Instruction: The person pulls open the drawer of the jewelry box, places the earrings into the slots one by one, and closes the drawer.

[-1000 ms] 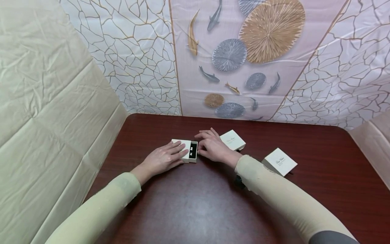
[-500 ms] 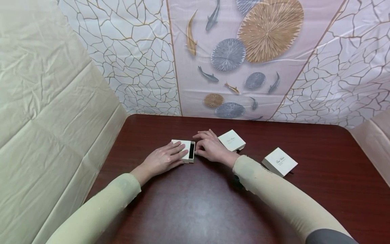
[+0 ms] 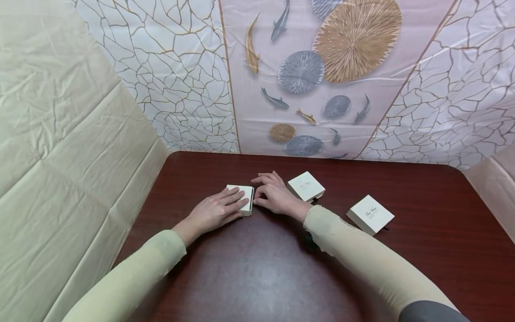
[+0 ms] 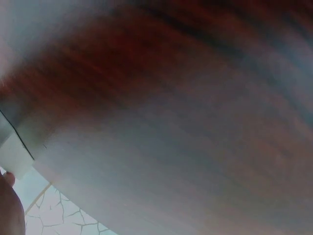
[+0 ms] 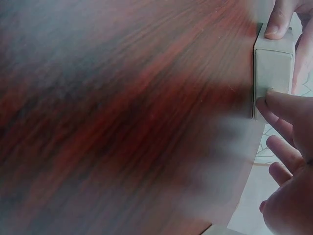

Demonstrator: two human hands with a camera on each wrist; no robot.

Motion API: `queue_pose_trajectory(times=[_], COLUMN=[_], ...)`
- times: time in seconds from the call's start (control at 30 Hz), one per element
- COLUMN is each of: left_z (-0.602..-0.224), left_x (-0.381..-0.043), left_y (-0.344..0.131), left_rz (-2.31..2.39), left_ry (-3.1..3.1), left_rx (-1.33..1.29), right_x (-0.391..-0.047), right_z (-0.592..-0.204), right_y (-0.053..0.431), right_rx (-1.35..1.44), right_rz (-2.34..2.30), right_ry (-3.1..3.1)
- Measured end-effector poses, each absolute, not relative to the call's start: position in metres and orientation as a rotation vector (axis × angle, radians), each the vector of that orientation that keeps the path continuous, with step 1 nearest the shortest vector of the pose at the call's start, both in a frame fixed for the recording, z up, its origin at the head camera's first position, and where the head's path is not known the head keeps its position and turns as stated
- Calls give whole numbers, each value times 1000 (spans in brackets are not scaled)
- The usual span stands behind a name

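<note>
My left hand (image 3: 215, 209) holds a small white drawer box (image 3: 248, 193), fingers spread over its top and thumb against the near side. A thin dark gap shows at the box's right end in the head view. My right hand (image 3: 277, 196) is at that end; in the right wrist view its thumb and index fingertips touch the box's end face (image 5: 275, 71), other fingers loosely bent. The drawer's contents are hidden. Only a corner of the box and a fingertip (image 4: 10, 178) show in the left wrist view.
A second white box (image 3: 306, 186) with faint printing lies right of my right hand. Farther right stands a taller white box (image 3: 371, 213) with dark lettering, near my right forearm. The dark red table (image 3: 193, 172) meets a patterned cloth backdrop (image 3: 193, 89).
The drawer, which showed a black lining and small shiny pieces a second ago, has slid left almost fully into its sleeve. My right hand has moved left with it; my left hand has stayed put.
</note>
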State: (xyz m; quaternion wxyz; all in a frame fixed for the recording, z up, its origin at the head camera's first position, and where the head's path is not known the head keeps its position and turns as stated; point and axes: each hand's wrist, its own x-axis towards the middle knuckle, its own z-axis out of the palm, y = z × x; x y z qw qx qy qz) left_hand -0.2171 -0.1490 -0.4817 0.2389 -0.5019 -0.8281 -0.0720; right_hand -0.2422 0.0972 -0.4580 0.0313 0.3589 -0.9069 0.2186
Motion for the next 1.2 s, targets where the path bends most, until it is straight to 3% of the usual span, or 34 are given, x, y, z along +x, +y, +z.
queue_pose_trajectory(times=[0.73, 1.2], left_z=[-479, -471], left_x=[-215, -217], left_y=[-147, -149], left_rz=[-172, -154], left_ry=[-2243, -2262], left_rx=[-1380, -1401], right_x=[-232, -221], right_z=[-446, -415], right_y=[104, 161], right_rx=[1106, 1086], right_rz=[579, 531], right_ry=[-2781, -2768])
